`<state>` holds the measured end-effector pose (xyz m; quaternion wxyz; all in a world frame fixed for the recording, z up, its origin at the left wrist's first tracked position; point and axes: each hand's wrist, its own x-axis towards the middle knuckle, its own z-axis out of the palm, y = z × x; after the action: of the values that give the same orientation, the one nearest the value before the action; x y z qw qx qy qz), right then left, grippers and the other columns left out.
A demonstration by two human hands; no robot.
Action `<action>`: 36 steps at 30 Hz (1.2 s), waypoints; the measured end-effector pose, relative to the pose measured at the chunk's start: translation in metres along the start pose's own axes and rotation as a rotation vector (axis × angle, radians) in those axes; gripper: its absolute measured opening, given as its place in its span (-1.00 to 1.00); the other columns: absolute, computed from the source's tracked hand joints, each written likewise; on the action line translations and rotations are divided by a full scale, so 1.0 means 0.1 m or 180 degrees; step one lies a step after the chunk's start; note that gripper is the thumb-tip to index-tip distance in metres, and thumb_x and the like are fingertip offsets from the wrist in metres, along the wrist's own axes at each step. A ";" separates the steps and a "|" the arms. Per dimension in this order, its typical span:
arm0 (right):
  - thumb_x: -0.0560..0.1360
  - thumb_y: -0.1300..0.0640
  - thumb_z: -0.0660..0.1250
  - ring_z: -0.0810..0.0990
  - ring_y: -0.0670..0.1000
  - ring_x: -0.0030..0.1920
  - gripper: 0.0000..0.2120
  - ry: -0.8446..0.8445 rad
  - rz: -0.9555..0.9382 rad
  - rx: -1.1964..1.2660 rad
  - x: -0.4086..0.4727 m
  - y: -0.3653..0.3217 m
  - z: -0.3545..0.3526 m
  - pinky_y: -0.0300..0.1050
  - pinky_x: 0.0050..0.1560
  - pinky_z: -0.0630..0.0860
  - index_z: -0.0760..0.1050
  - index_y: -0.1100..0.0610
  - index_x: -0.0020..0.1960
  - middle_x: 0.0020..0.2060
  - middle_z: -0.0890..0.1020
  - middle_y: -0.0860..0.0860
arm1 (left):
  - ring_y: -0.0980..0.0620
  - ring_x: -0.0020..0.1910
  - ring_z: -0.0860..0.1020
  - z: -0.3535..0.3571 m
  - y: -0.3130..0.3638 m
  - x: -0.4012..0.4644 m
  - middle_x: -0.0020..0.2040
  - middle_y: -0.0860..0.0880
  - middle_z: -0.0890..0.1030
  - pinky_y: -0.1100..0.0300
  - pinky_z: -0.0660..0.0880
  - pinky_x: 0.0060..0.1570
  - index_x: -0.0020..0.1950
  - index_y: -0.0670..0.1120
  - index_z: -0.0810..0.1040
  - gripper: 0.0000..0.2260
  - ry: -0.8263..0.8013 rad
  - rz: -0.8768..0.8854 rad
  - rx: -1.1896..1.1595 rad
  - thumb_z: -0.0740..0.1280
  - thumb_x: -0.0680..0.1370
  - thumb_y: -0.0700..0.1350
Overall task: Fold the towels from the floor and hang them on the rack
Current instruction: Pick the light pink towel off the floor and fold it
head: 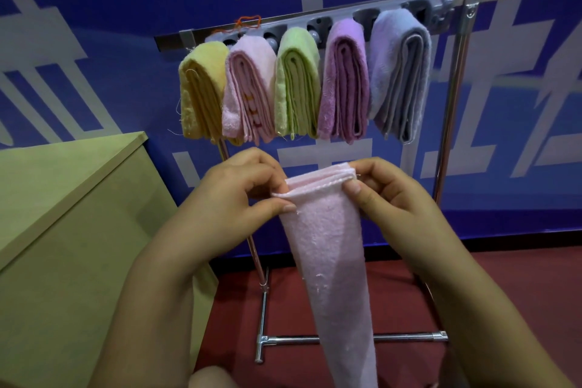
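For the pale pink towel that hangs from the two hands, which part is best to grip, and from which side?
Grip the pale pink towel at its top folded edge, one corner from each side, as the left hand and right hand pinch it now. The layers are stacked there, so a pinch probably keeps them together, while the long lower part hangs free.

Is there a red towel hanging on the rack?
No, the rack holds yellow, pink, green, purple and blue-grey towels only.
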<state>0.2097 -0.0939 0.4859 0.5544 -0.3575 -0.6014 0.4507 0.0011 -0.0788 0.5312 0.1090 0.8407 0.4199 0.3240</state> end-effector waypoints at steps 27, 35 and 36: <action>0.49 0.23 0.32 0.66 -0.02 -0.05 -0.88 -0.0095 -0.0386 -0.0043 0.11 -0.08 0.13 -0.13 0.02 0.59 0.56 0.13 0.00 -0.14 0.69 0.07 | 0.31 0.15 0.48 -0.08 0.26 0.15 0.13 0.18 0.56 0.44 0.38 0.13 0.26 0.04 0.51 -0.55 -0.0084 0.0483 0.0194 0.43 0.40 0.10; 0.41 0.11 0.33 0.68 -0.07 -0.08 -0.79 -0.0166 -0.0289 0.0203 0.12 -0.12 0.09 -0.22 -0.02 0.59 0.58 0.17 0.00 -0.17 0.71 0.00 | 0.24 -0.10 0.49 -0.12 0.31 0.40 -0.14 0.14 0.56 0.45 0.38 -0.18 0.03 0.01 0.59 -0.76 -0.0528 0.0589 0.0654 0.44 0.43 0.06; 0.40 0.09 0.32 0.67 -0.08 -0.09 -0.77 -0.0164 -0.0283 0.0238 0.12 -0.13 0.08 -0.20 -0.02 0.59 0.58 0.16 0.00 -0.19 0.70 -0.01 | 0.24 -0.11 0.49 -0.11 0.31 0.41 -0.15 0.14 0.56 0.44 0.38 -0.19 0.02 0.00 0.60 -0.78 -0.0525 0.0584 0.0589 0.44 0.43 0.04</action>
<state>0.2009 -0.0881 0.5022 0.5711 -0.2978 -0.6135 0.4569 0.0319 -0.0671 0.5728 0.0351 0.9058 0.3590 0.2224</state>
